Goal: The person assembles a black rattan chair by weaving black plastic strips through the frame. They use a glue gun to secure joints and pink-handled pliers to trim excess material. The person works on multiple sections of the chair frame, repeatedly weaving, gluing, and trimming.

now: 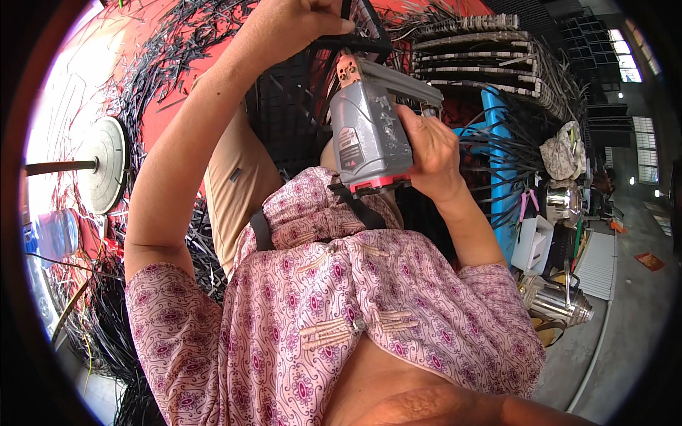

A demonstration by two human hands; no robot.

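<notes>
A grey nail gun (369, 131) with an orange-brown nose and a red-edged end is gripped by my right hand (432, 150), whose fingers wrap its handle behind the body. Its nose meets, or almost meets, the edge of a black frame (359, 46) at the top of the view; whether they touch I cannot tell. At that frame my left hand (310, 18) is closed, thumb against a dark upright bar. The picture's upper edge cuts off some of its fingers. Below the frame, a dark woven surface (280, 113) lies between my legs, partly hidden by my left arm.
Loose black strips (160, 78) litter the red floor (167, 113). Slatted pieces (476, 57) are stacked at far right. To my right stand a blue plastic stool (501, 156), a white container (533, 245) and a metal flask (558, 298). A round grey disc (106, 163) is at left.
</notes>
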